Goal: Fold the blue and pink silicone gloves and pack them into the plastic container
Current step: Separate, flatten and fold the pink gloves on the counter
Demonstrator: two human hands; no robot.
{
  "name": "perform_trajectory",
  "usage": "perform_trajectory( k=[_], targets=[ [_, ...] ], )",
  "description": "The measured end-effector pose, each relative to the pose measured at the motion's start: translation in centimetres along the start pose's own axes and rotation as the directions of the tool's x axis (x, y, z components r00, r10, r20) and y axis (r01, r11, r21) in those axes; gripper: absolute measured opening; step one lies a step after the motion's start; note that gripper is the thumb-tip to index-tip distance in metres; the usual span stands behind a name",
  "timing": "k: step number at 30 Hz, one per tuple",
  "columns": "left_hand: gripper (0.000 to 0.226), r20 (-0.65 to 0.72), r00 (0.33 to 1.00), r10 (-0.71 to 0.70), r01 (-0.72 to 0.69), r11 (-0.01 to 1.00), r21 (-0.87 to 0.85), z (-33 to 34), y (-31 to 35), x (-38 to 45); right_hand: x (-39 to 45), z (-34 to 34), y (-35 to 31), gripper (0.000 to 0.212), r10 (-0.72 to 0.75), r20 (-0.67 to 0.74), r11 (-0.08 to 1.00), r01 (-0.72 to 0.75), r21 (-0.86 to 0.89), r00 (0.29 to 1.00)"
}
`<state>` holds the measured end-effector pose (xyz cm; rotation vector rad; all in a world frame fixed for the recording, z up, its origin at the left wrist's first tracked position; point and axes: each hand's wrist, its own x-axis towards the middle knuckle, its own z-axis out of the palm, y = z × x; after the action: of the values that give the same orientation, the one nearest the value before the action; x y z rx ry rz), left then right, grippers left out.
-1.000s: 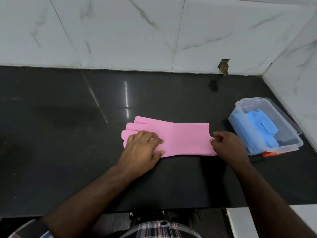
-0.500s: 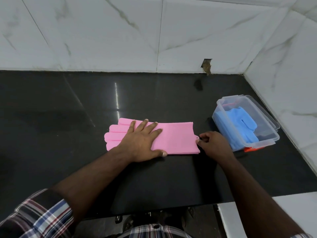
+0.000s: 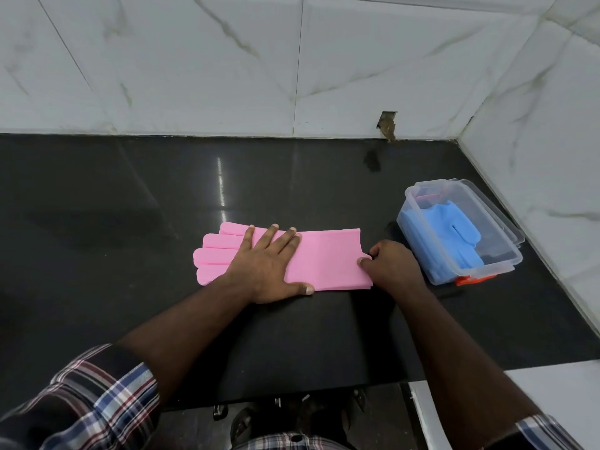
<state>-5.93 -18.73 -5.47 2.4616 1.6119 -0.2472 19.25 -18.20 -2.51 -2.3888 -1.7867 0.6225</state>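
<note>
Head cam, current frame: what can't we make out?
- Pink glove: palm hidden under the left hand; one glove or a stacked pair unclear.
- Right hand: fingertips at the cuff curl out of sight.
- Container: red item behind the blue gloves, too hidden to identify.

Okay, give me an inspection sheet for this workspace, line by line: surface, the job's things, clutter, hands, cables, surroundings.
Surface: black countertop, glossy, showing light reflections.
Job's things: pink glove lies flat and unfolded, fingers pointing left; blue glove sits inside the plastic container, which is open at the right of the counter.
Clutter: nothing seen.
Hands: left hand presses flat on the pink glove; right hand pinches the glove's cuff edge.
Cables: nothing seen.
Surroundings: white marble wall tiles behind and to the right; a chipped hole at the base of the back wall.
</note>
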Motion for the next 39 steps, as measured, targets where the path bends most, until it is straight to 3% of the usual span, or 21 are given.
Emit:
perform_trajectory(
  k=[7,11,14,18,29,39],
  targets=[
    [0.117,0.006,1.0,-0.004,0.004,1.0,0.01,0.0,0.1,0.1,0.6,-0.6,-1.1,0.014,0.103,0.096,0.981,-0.117,0.156,0.99],
    [0.116,0.016,1.0,-0.004,0.004,1.0,-0.002,0.0,0.0,0.0,0.5,-1.2,-0.9,0.008,0.081,0.119,0.882,-0.127,0.453,0.99],
    [0.116,0.019,1.0,-0.002,0.003,1.0,-0.008,-0.2,0.0,0.0,0.0,-1.8,-0.4,0.023,0.007,0.219,0.779,-0.142,0.611,0.976],
    [0.116,0.019,1.0,0.001,0.0,1.0,-0.028,-0.3,-0.1,-0.1,-0.1,-2.6,0.4,0.029,-0.074,0.197,0.739,-0.079,0.669,0.978],
    [0.118,0.057,0.998,-0.016,0.017,1.0,-0.013,-1.3,-2.2,-1.3,-0.3,-4.7,0.3,0.019,-0.074,0.105,0.749,-0.015,0.663,0.992],
    [0.118,0.083,0.996,-0.014,0.015,1.0,-0.012,-1.5,-2.4,-1.1,-3.5,-7.1,-4.4,0.042,-0.274,-0.002,0.833,0.239,0.498,0.962]
  ],
)
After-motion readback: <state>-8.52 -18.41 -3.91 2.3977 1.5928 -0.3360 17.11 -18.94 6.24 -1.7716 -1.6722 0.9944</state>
